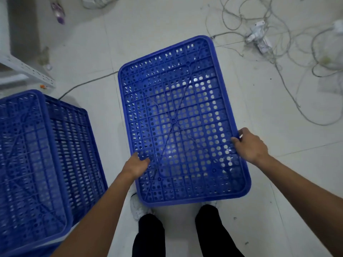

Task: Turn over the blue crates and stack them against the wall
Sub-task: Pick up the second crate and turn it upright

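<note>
On the far left, a blue crate (35, 164) sits bottom-up on the tiled floor (278, 182). Centre, a second crate (178, 117), also bottom-up, is gripped at its near edges by the left hand (136, 166) and right hand (250, 145). Tangled cables (269, 34) lie right. No readable writing shows.

blue crates (178, 115) with perforated grid pattern, pale grey tiled floor (278, 127), black trousers (150, 236)
</note>
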Available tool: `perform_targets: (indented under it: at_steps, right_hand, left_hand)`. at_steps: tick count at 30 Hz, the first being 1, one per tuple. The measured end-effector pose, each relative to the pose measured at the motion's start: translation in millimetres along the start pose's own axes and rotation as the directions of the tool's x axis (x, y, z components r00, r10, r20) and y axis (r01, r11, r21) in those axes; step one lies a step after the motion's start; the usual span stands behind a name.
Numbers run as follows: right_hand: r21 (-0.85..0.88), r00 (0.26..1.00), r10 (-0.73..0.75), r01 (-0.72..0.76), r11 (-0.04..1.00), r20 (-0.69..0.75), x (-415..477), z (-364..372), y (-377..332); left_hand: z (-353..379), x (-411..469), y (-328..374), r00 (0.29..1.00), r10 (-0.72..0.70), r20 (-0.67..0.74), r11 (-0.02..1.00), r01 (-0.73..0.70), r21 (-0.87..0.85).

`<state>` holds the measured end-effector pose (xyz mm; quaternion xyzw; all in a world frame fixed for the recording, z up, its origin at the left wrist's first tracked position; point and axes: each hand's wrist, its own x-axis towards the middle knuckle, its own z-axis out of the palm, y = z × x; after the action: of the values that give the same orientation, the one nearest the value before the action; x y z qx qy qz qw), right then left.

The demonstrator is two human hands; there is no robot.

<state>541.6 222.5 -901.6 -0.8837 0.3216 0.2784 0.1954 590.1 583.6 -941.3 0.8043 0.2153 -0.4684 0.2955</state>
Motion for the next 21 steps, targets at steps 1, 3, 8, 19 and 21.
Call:
perform_targets:
  at_steps: [1,3,8,19,21]
  right_hand:
    - [0.006,1.0,-0.013,0.013,1.0,-0.001,-6,-2,-3]
    - [0.022,0.999,-0.052,0.052,0.998,-0.005,-22,-4,-13]
    - [0.049,0.979,-0.193,0.196,0.979,-0.073,-65,5,-49]
    - [0.232,0.908,-0.411,0.419,0.878,-0.084,-127,37,-129]
    - [0.266,0.861,-0.509,0.494,0.828,-0.018,-136,40,-142]
  left_hand:
    - [0,-5,3,1.0,-0.007,0.015,1.0,0.007,0.01]
    - [0,-19,12,0.999,0.001,0.039,1.0,-0.001,0.0]
    - [1,-64,42,0.975,0.223,0.01,0.974,-0.222,-0.041]
    - [0,-115,77,0.861,0.474,-0.186,0.867,-0.493,-0.069]
    - [-7,-112,70,0.843,0.459,-0.281,0.884,-0.466,0.048]
